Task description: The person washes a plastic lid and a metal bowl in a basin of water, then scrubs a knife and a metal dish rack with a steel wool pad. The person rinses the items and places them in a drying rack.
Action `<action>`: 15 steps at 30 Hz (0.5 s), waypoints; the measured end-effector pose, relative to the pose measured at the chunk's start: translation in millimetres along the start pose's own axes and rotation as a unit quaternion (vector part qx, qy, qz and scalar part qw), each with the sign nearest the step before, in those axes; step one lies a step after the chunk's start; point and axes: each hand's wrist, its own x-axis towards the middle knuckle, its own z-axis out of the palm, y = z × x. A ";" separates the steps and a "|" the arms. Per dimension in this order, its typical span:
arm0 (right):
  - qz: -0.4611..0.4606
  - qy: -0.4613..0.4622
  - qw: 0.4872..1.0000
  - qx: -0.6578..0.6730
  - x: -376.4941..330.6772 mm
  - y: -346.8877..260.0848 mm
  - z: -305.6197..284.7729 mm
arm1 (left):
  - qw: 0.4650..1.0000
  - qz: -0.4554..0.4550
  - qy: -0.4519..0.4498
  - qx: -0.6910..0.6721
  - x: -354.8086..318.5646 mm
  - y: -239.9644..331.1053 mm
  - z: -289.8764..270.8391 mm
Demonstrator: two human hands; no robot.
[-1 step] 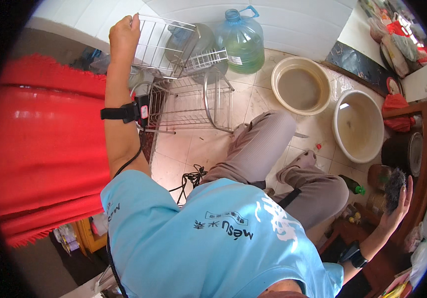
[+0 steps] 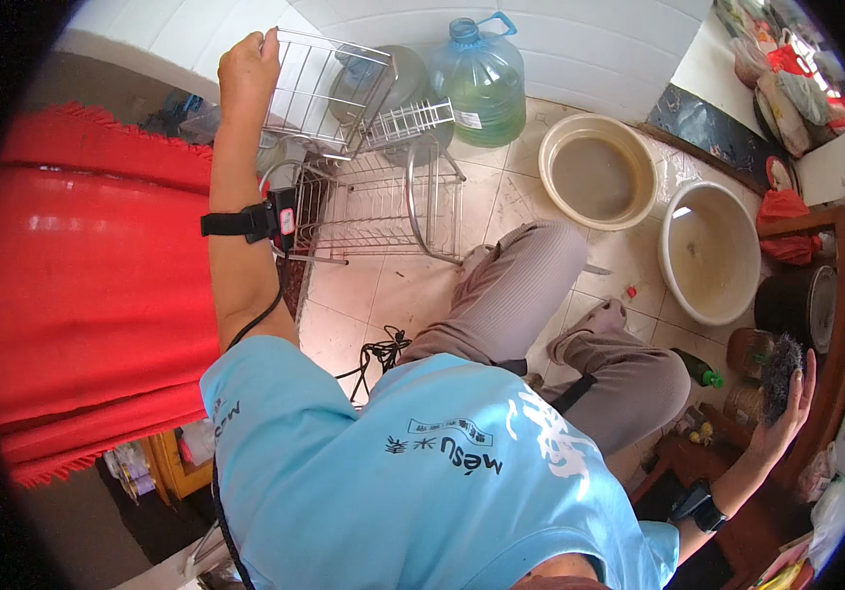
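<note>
My left hand point(image 2: 248, 74) is raised at the upper left, its fingers closed round the far left corner of a metal wire dish rack point(image 2: 410, 202). The rack has a tilted upper basket, a small slatted holder point(image 2: 407, 123) on its side and a lower wire shelf with bent tube legs. Out at the right, my right hand point(image 2: 782, 430) holds a dark grey scouring pad point(image 2: 782, 379), fingers stretched up along its outer side. That pad is well apart from the rack.
A beige basin point(image 2: 547, 187) and a paler basin point(image 2: 673, 265), both with cloudy water, stand on the tiled floor. Behind the rack is a large bottle of greenish liquid point(image 2: 486, 93). A knife point(image 2: 596, 268), red cap point(image 2: 631, 292) and black cable point(image 2: 378, 352) lie near my legs.
</note>
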 end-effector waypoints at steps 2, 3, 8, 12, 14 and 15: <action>-0.020 -0.012 1.000 -0.007 -2.3 -3.2 12.0 | 1.000 -0.008 -0.001 -0.011 -5.4 -8.7 1.2; -0.007 0.005 1.000 -0.008 -4.2 -5.0 17.1 | 0.999 -0.020 0.013 -0.025 -7.6 -11.6 0.4; 0.001 -0.033 0.999 -0.005 -8.3 -12.7 37.5 | 0.993 -0.050 0.056 -0.087 -14.0 -10.9 -1.9; 0.009 -0.059 0.998 0.005 -5.8 -19.8 60.7 | 0.983 -0.095 0.057 -0.143 -10.4 -14.2 3.6; 0.008 -0.051 0.999 -0.013 -5.6 -23.6 76.5 | 0.983 -0.075 0.058 -0.156 -8.9 -19.1 10.0; 0.006 -0.061 0.998 -0.010 -5.1 -25.6 85.3 | 0.984 -0.065 0.066 -0.149 -8.9 -19.7 16.4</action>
